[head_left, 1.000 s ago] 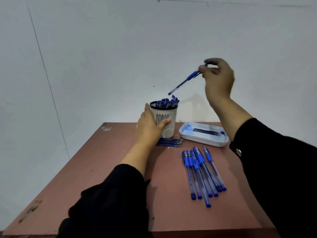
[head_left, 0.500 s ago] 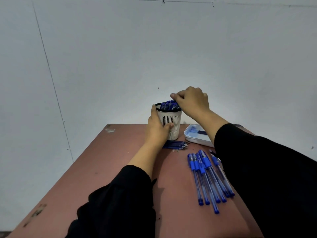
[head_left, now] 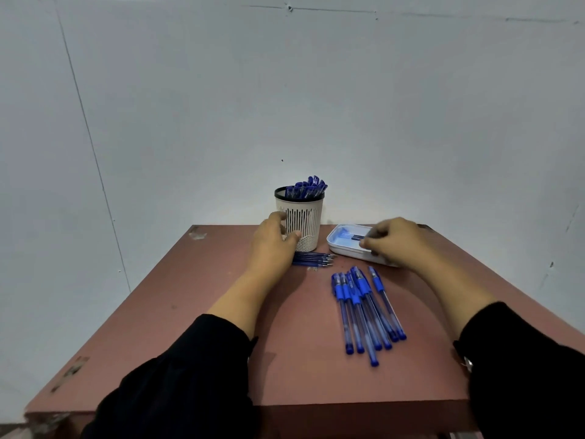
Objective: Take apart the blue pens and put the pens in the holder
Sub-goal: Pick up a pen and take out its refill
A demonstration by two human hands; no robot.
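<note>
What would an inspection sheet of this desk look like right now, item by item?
Surface: reddish-brown table, scuffed at the corners.
Job's things: white slotted holder with blue pens standing in it; a row of blue pens lying flat; loose refills in front of the holder; white tray with thin refills inside.
Clutter: nothing seen.
Grips: left hand curled round the holder's side; right hand over the tray, fingers curled, whether it holds anything cannot be told.
Cables: nothing seen.
Surroundings: plain pale wall with seam lines.
</note>
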